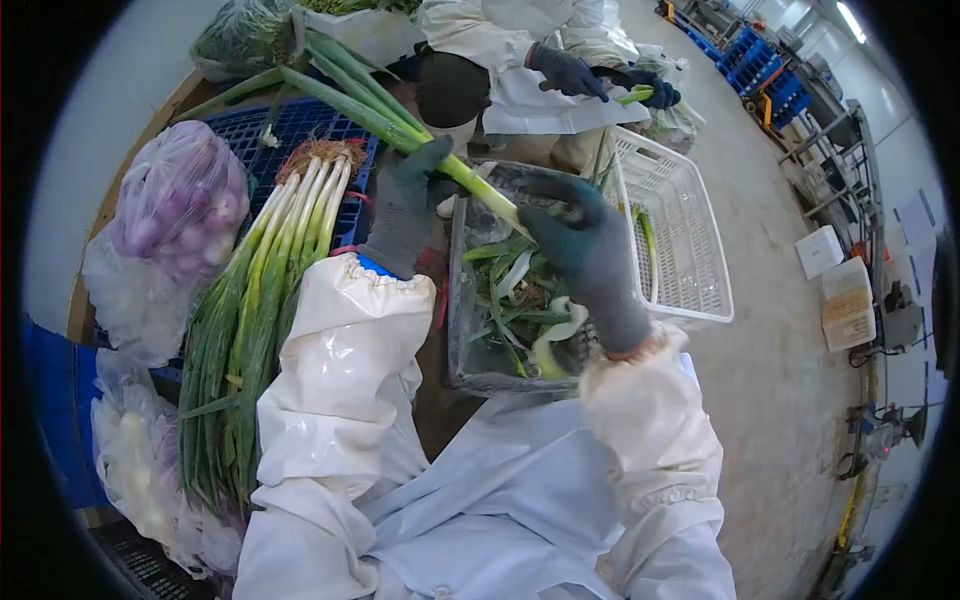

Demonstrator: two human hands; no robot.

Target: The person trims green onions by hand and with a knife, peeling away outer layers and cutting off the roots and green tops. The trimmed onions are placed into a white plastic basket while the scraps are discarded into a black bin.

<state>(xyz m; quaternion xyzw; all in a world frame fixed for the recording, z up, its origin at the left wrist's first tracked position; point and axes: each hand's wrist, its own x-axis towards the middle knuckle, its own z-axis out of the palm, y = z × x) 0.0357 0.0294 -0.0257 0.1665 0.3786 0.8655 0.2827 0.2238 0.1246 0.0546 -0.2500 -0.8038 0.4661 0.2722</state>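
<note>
A long green onion [484, 188] slants across the view, its green leaves up to the left and its pale end down to the right. My left hand [408, 195], in a grey-green glove, is closed around its middle. At the pale end, my right hand [585, 250] in a similar glove has its fingers closed on the stalk, slightly blurred. Beneath both hands stands a grey bin [457, 330] holding peeled leaves and trimmings [515, 290]. A bunch of green onions [255, 290] with roots lies left of my left sleeve.
A white plastic crate [700, 240] with a stalk inside stands at right. Bagged purple onions [180, 200] sit at left by a blue pallet [240, 130]. Across from me, a co-worker's gloved hands [570, 72] hold a green piece. Concrete floor [770, 400] extends right.
</note>
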